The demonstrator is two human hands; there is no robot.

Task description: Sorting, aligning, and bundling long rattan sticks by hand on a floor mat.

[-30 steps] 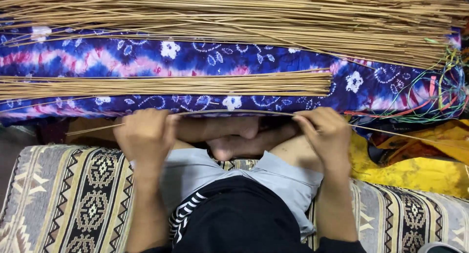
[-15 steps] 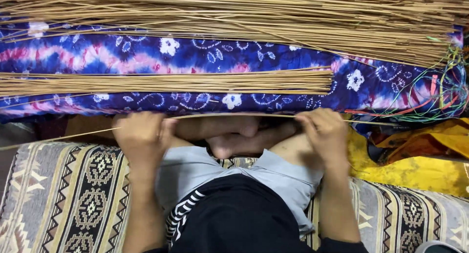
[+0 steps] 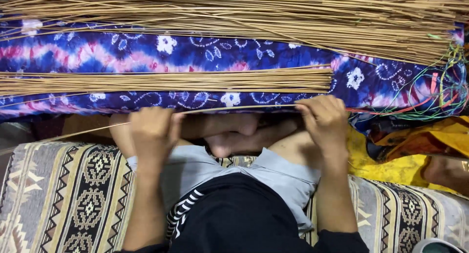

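Blue-pink tie-dye cloth (image 3: 195, 52), tan straw sticks (image 3: 166, 81), beige-black geometric mat (image 3: 63, 194), yellow fabric (image 3: 391, 165)

A blue and purple tie-dyed cloth (image 3: 195, 52) with white flower prints is spread across the upper view. Yellow fabric (image 3: 391, 165) is bunched at the right, beside a tangle of coloured threads (image 3: 439, 94). A mat (image 3: 63, 194) patterned in black, cream and grey is laid below.

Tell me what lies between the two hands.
In the head view, one thin stick spans from the left hand to the right hand; below it show the person's crossed feet.
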